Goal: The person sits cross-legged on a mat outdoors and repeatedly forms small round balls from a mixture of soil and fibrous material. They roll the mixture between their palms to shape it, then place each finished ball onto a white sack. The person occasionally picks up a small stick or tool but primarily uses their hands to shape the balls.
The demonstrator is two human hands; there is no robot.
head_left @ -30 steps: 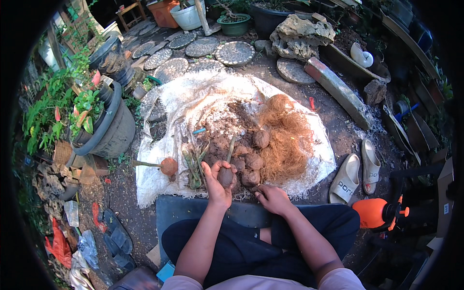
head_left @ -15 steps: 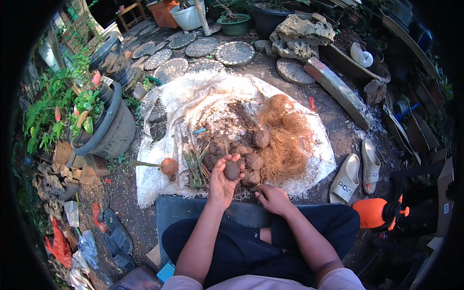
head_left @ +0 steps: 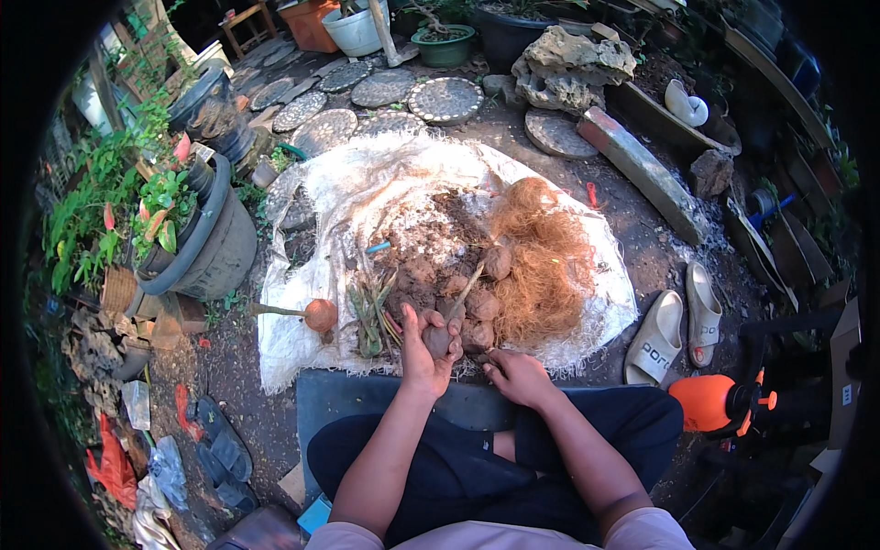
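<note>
A dark ball of mud [head_left: 436, 343] rests in the curled fingers of my left hand [head_left: 423, 365]. From its top a pale plant stem [head_left: 467, 290] slants up to the right. Low beside it, my right hand [head_left: 519, 379] has its fingers drawn together at the near edge of the soil; whether anything is between them I cannot make out. Beyond my hands lie several mud balls [head_left: 482, 305] and a heap of damp soil [head_left: 412, 278]. Right of these spreads brown coconut fibre [head_left: 547, 266]. A fibre-wrapped ball with a stem [head_left: 321, 315] sits alone at the left.
Everything lies on a white woven sack [head_left: 312, 211]. Cut green stalks [head_left: 369, 321] are left of the soil. Sandals [head_left: 655, 341] and an orange sprayer bottle [head_left: 704, 403] stand at the right, a big potted plant [head_left: 215, 252] at the left. Round stepping stones [head_left: 445, 100] run behind.
My left hand has turned and dropped slightly toward me, so the mud ball sits lower and its stem shows, leaning to the right. My right hand has hardly moved.
</note>
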